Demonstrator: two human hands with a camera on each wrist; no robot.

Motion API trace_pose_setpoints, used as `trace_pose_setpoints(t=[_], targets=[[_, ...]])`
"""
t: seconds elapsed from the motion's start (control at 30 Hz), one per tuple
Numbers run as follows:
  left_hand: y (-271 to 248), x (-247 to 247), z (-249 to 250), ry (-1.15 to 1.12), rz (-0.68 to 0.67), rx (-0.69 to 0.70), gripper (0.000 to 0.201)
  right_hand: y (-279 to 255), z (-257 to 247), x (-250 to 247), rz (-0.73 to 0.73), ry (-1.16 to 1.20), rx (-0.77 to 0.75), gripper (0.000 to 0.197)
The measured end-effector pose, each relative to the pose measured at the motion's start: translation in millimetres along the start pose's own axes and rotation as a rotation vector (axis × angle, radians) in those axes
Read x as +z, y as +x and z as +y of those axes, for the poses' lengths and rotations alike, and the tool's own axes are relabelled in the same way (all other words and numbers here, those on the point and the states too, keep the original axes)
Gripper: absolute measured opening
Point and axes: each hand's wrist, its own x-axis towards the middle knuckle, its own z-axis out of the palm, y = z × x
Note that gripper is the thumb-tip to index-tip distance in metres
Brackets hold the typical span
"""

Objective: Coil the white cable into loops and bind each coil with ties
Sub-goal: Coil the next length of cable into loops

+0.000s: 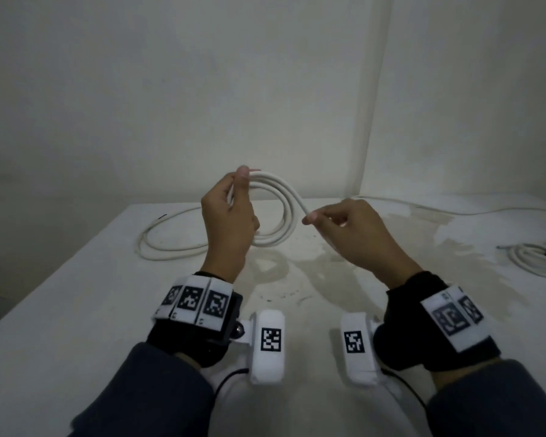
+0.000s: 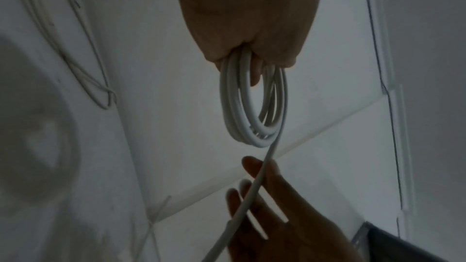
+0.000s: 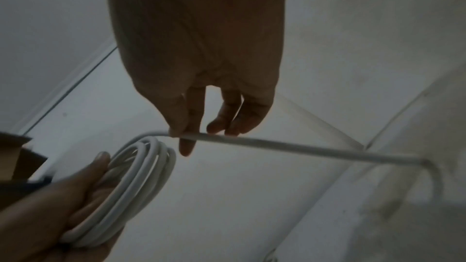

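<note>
My left hand (image 1: 245, 179) is raised above the table and grips a white cable coil (image 1: 282, 212) of several loops by its left side. In the left wrist view the coil (image 2: 252, 111) hangs from that hand (image 2: 252, 61). One strand (image 1: 300, 203) runs off the coil to my right hand (image 1: 308, 219), which pinches it between thumb and fingertips. The right wrist view shows those fingers (image 3: 186, 142) on the strand (image 3: 290, 145), with the coil (image 3: 136, 182) in my left hand (image 3: 75, 190) below. No ties are visible in either hand.
Loose white cable (image 1: 158, 244) lies in wide curves on the white table (image 1: 76, 310) behind my left hand. Another white coil (image 1: 536, 261) with something dark on it sits at the right edge. A thin cable (image 1: 454, 211) runs along the back right, near the walls.
</note>
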Motion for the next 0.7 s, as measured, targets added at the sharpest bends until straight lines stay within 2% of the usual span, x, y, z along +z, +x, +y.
trace_pose_setpoints(t=[0.1, 0.2, 0.27, 0.33, 0.4, 0.57, 0.7], targets=[[5, 7, 16, -0.194, 0.04, -0.087, 0.03, 0, -9, 3, 0.023, 0.387, -0.016, 0.02], [6, 16, 25, -0.289, 0.103, -0.113, 0.033, -4, -20, 15, 0.086, 0.63, 0.009, 0.019], [4, 20, 27, -0.336, 0.158, -0.128, 0.036, -6, -28, 21, 0.106, 0.863, 0.084, 0.017], [4, 22, 28, -0.374, 0.212, -0.139, 0.036, -6, -35, 21, 0.032, 1.168, 0.218, 0.012], [4, 22, 29, -0.391, 0.255, -0.147, 0.037, -7, -38, 20, -0.053, 1.354, 0.302, 0.013], [4, 21, 29, -0.363, 0.25, -0.181, 0.038, -9, -41, 19, -0.189, 1.474, 0.33, 0.016], [1, 22, 27, -0.329, 0.207, -0.197, 0.037, -8, -37, 9, -0.299, 1.463, 0.28, 0.046]])
